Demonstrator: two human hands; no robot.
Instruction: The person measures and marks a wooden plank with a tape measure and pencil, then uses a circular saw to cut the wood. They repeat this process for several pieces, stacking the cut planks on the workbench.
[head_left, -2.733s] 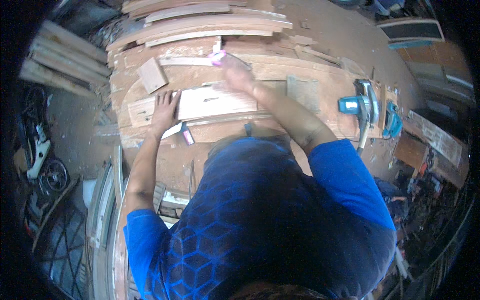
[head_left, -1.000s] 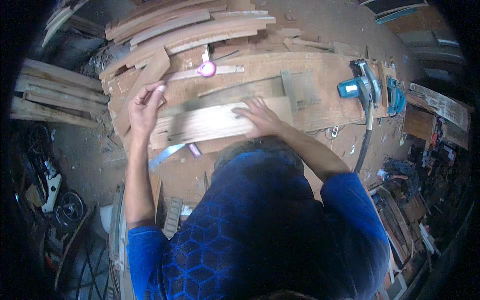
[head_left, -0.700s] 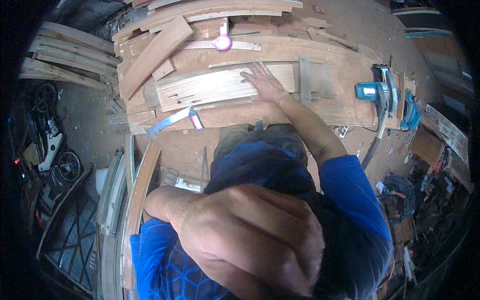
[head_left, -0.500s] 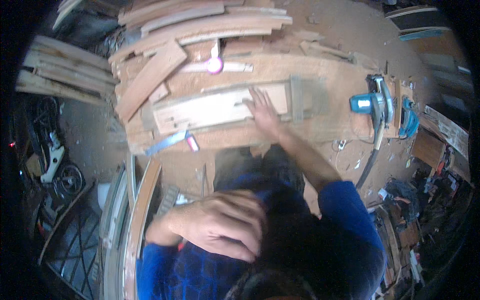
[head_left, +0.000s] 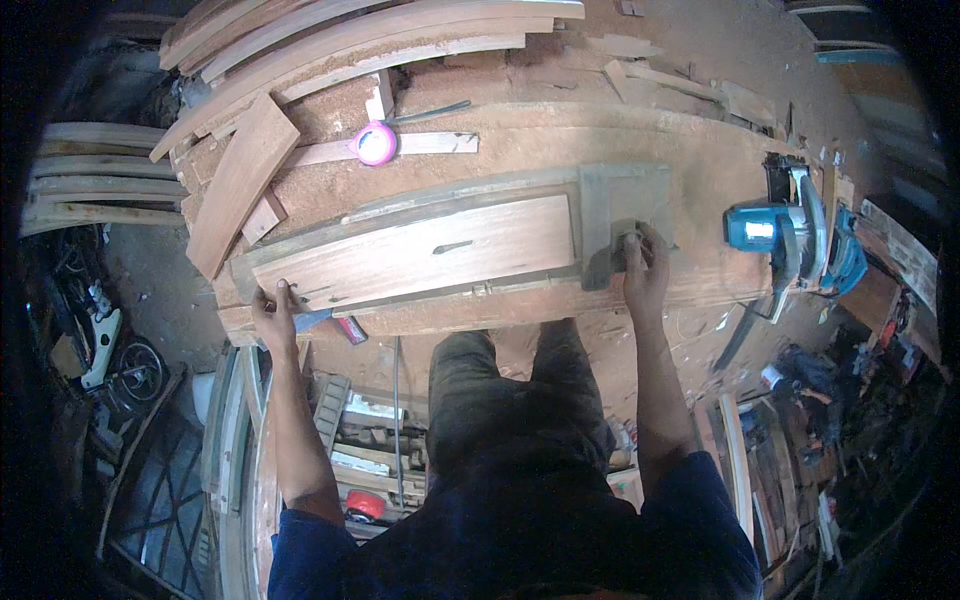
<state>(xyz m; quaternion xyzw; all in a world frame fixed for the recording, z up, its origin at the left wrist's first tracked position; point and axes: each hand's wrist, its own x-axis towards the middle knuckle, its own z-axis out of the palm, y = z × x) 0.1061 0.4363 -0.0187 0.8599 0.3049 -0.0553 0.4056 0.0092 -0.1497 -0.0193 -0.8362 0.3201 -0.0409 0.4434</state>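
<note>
A pale wooden board (head_left: pixel 420 250) with dark knot marks lies lengthwise on a greyish wooden base on the workbench. My left hand (head_left: pixel 274 315) is at its near left corner, the thumb on top and the fingers curled at the edge. At the right end of the base sits a flat grey cross plate (head_left: pixel 625 190). My right hand (head_left: pixel 646 268) is closed at this plate's near right part, the fingertips pinching a small dark piece that I cannot make out. Partly covered near my left hand is a blue strip (head_left: pixel 313 319).
A pink-rimmed round tape measure (head_left: pixel 376 143) lies beyond the board. Long planks (head_left: pixel 400 45) are stacked at the far left, with a loose plank (head_left: pixel 243 185) slanting before them. A teal circular saw (head_left: pixel 765 228) stands at the bench's right end. A red-handled object (head_left: pixel 351 330) sits on the near edge.
My left hand has gone from in front of my body to the board's near left corner. My right hand has slid off the board's top to the grey plate at the right.
</note>
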